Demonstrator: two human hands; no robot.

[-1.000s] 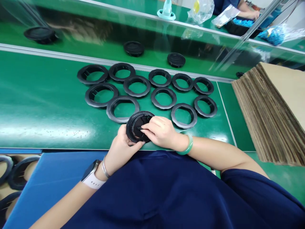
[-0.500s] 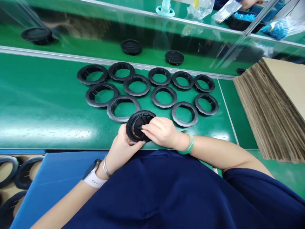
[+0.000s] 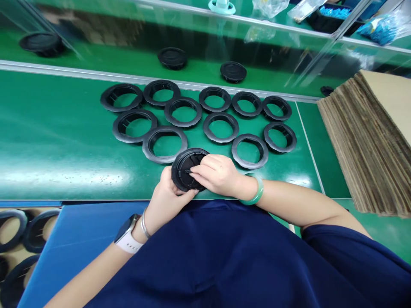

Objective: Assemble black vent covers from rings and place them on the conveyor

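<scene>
- The left hand (image 3: 165,194) grips a black round cap (image 3: 188,169) from below and the left, with the thumb curled along its near rim and the fingers behind it.
- The cap is held tilted just above the near edge of the green table (image 3: 58,145), close to the person's body.
- The right hand (image 3: 218,173) lies over the right side of the cap, fingertips (image 3: 194,170) pinched on a small part at its middle; what that part is cannot be made out, as it is dark on dark.
- Just beyond the cap lie black rings (image 3: 165,143) flat on the table, in a loose cluster, several touching.
- The nearest ring sits just behind the cap's far rim.
- Three more black caps (image 3: 233,71) rest on the far green strip beyond a metal rail.
- A stack of cardboard sheets (image 3: 369,141) stands on the table to the right, well apart from the hands.
- A box at lower left holds more rings (image 3: 13,224), beside a blue board (image 3: 77,235).
</scene>
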